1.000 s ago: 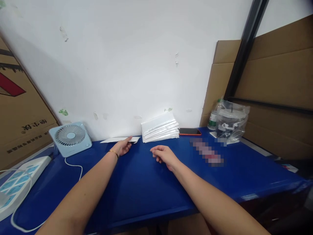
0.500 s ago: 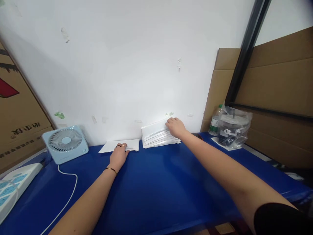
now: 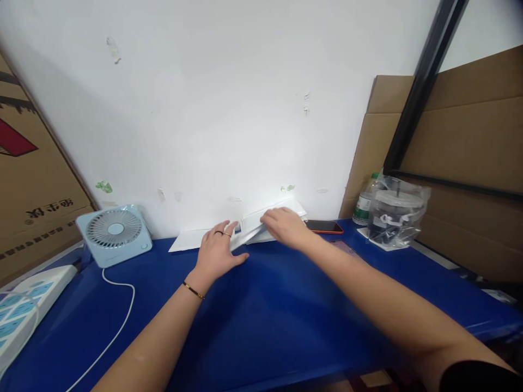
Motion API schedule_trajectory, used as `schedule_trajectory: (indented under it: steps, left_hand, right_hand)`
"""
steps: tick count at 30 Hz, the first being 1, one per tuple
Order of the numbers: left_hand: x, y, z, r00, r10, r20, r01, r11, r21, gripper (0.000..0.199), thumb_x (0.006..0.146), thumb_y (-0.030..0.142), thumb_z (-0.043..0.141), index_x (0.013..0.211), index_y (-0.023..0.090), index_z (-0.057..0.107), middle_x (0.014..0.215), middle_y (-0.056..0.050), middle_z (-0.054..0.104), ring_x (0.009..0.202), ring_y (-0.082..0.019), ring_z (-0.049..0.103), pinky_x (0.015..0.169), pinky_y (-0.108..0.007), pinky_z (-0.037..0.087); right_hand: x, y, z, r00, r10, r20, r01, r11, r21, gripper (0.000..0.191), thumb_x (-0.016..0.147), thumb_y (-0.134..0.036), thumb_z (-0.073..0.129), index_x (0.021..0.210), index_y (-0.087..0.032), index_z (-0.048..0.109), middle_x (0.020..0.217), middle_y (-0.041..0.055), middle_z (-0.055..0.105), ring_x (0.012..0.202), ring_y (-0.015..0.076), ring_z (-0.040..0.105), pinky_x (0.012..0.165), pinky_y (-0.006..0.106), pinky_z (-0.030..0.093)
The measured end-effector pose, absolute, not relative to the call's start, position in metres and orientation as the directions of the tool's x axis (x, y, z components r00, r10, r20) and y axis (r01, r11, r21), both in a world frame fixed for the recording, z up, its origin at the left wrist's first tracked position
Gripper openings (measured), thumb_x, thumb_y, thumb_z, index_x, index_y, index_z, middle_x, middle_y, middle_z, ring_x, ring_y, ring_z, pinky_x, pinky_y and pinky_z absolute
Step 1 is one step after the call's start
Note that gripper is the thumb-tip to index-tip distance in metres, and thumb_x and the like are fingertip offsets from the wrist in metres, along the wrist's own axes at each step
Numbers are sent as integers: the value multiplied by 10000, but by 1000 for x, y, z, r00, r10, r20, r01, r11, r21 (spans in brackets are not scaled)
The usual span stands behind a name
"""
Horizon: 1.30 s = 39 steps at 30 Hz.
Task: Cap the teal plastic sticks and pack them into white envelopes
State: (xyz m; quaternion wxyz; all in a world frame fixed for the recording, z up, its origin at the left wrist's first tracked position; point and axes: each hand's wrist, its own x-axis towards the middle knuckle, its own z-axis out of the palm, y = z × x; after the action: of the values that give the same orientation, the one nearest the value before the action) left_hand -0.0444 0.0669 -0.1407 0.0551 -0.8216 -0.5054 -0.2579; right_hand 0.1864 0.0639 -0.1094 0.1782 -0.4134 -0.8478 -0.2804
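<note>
My right hand (image 3: 284, 226) is closed on the near edge of a flat white packet (image 3: 245, 235), lifting it at a tilt in front of the stack of similar white packets (image 3: 294, 206) against the wall. What the packet contains cannot be made out. At the packet's left end is my left hand (image 3: 216, 253), open, thumb and fingers apart; whether it touches the packet I cannot tell. Behind the left hand, another white packet (image 3: 186, 240) lies flat on the blue tabletop (image 3: 261, 321), partly hidden.
A light blue fan (image 3: 115, 231) and a white power strip (image 3: 35, 305) stand on the left, with a white cable (image 3: 126, 310) running forward. To the right are a phone (image 3: 324, 226), a bottle (image 3: 363, 204) and a bagged lidded cup (image 3: 396, 218). Cardboard (image 3: 474, 130) borders the right.
My left hand has come off the packet on the left and moved right, fingers spreading. My right hand has drawn a packet from the stack, down and to the left.
</note>
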Motion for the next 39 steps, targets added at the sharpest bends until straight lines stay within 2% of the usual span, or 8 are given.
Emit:
schedule_trajectory:
  steps: [4,6,10,16,21,31,36,39]
  left_hand:
    - [-41,54,-146,589,808,0,737,-538,409,772,591,388,682,1296,233,410,1052,-66,631,917,-257,596,792,-330,447]
    - [-43,53,-153,618,781,-89,720,-517,463,636,606,261,627,1223,246,474,932,-31,659,765,-219,618,671,-294,452]
    - [-47,56,-158,538,840,-74,815,-496,301,580,556,183,588,1129,248,523,900,-41,652,761,-231,615,604,-273,421]
    - [-48,49,-127,540,835,-103,840,-543,7,549,510,157,596,1048,255,554,910,-58,647,817,-261,608,643,-298,423]
    - [-38,39,-96,500,842,-200,853,-520,-55,513,464,145,631,964,254,594,867,-52,647,813,-278,609,695,-334,443]
    - [-20,26,-55,442,872,-209,852,-481,-208,607,432,96,664,1000,304,619,885,-44,643,852,-308,605,778,-399,424]
    - [-17,16,-42,391,899,-198,869,-432,-243,592,415,79,651,961,306,640,852,-49,634,861,-311,582,799,-418,415]
    - [-16,13,-36,387,899,-203,847,-434,-307,624,418,86,666,998,313,629,883,-58,631,880,-321,578,818,-432,401]
  right_hand:
    - [177,30,-141,-681,533,502,680,714,166,296,915,-207,325,1101,-197,555,1099,103,594,1006,202,516,869,341,357]
    - [183,22,-153,-668,566,483,670,740,59,286,905,-213,354,1113,-208,549,1101,95,599,1015,201,524,868,337,377]
    - [205,24,-170,-625,678,387,717,694,-59,334,827,-152,451,1149,-203,529,1096,87,600,1004,207,540,827,318,418]
    - [235,38,-190,-493,825,277,830,541,-135,570,730,12,384,1242,-222,476,1176,67,567,1033,187,544,783,275,437]
    - [243,39,-195,-449,855,261,831,507,-232,541,722,-10,420,1222,-197,506,1133,74,594,998,183,558,787,267,437]
    - [246,39,-193,-429,869,247,806,492,-329,559,692,-18,451,1216,-196,533,1143,72,613,1034,193,557,859,288,426]
    - [251,33,-184,-520,840,156,683,519,-514,630,724,-202,554,1338,-230,417,1314,80,486,1170,230,470,947,340,390]
    - [247,28,-183,-557,830,41,696,493,-522,817,681,-466,648,1399,-298,296,1439,71,327,1311,306,281,1053,458,239]
